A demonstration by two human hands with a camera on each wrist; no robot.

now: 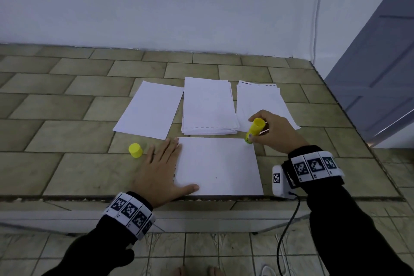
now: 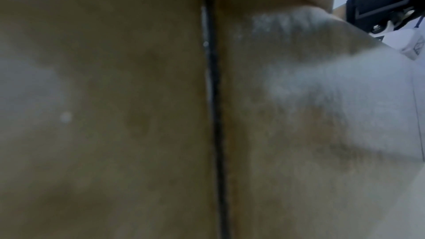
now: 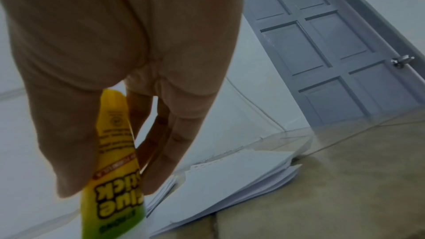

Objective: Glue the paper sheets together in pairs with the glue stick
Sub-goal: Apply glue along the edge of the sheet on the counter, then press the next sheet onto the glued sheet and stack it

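A white paper sheet lies near the front edge of the tiled counter. My left hand lies flat with straight fingers, pressing the sheet's left edge. My right hand grips the yellow glue stick, tip down at the sheet's far right corner. In the right wrist view the fingers curl round the glue stick. Its yellow cap stands on the counter left of my left hand. The left wrist view is blurred, showing only tile and skin up close.
Behind the sheet lie a single sheet at the left, a paper stack in the middle and another stack at the right. The counter ends at a wall behind. A grey door stands to the right.
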